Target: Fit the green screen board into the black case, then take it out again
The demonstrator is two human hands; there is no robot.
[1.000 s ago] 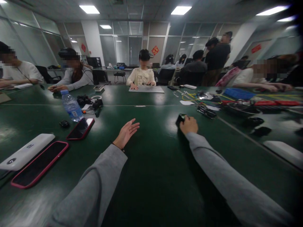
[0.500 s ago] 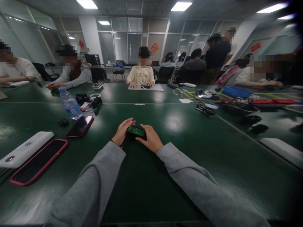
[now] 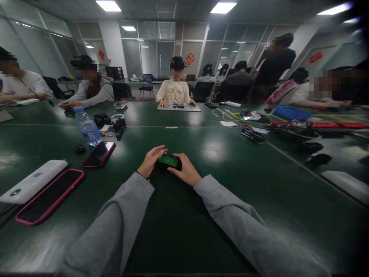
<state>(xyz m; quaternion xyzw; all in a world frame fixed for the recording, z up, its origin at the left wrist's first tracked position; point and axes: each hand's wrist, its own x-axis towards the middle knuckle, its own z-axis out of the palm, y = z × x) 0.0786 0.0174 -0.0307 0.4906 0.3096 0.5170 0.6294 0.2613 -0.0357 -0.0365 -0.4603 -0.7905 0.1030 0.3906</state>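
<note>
A smartphone [image 3: 168, 160] lies sideways between my hands, its lit screen showing a green picture with small pale marks. My left hand [image 3: 150, 161] is closed round its left end, the thumb at the screen's edge. Round the right end, my right hand [image 3: 187, 169] grips with thumb below and fingers above. The undersides of the fingers are hidden, and I cannot tell whether the phone touches the table. Both forearms, in grey sleeves, reach forward over the dark green table [image 3: 178, 223].
On the left are two red-edged phones [image 3: 50, 197] [image 3: 99, 154], a white device [image 3: 34, 182], a black case [image 3: 78, 148] and a water bottle [image 3: 88, 127]. Cables, a blue tray [image 3: 292, 113] and black tools [image 3: 252, 134] lie to the right. A person [image 3: 174, 90] sits opposite.
The phone and both hands sit slightly further right in the view, as does the whole scene. The phone looks a little more level. The standing person at the back right has shifted.
</note>
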